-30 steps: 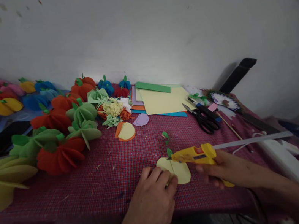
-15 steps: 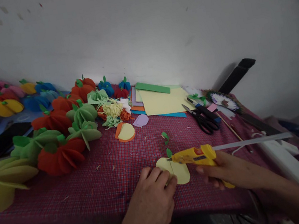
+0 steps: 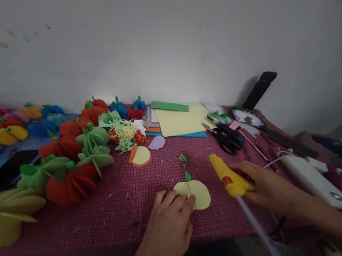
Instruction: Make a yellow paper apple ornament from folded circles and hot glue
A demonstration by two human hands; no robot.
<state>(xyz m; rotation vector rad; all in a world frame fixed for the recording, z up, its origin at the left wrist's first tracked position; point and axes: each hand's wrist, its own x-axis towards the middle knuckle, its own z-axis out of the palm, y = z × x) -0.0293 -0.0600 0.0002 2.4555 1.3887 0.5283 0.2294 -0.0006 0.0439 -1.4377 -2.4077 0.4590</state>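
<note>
Pale yellow paper pumpkin cutouts point(image 3: 200, 193) lie on the cloth in front of me, folded along a line down the middle. My left hand point(image 3: 169, 214) bends its fingers over the left side and holds the paper down, thumb near the fold. A small green paper leaf point(image 3: 188, 176) lies at the top edge of the paper, and a curled green paper strip point(image 3: 183, 159) is just beyond it. To the right, my right hand point(image 3: 255, 183) grips a yellow hot glue gun point(image 3: 228, 177), its nozzle pointing away from me, a clear glue stick point(image 3: 257, 225) trailing from its back.
Several finished paper pumpkins point(image 3: 71, 185) crowd the left side. Colored sheets point(image 3: 179, 122) lie at the back by the wall. Black scissors point(image 3: 224, 138), a utility knife point(image 3: 227, 127) and a wooden stick point(image 3: 254, 146) lie right. A white power strip point(image 3: 316, 182) sits at the right edge.
My right hand has lifted the glue gun off the paper's fold and swung it right, its nozzle now pointing away from me. My left hand stays on the paper.
</note>
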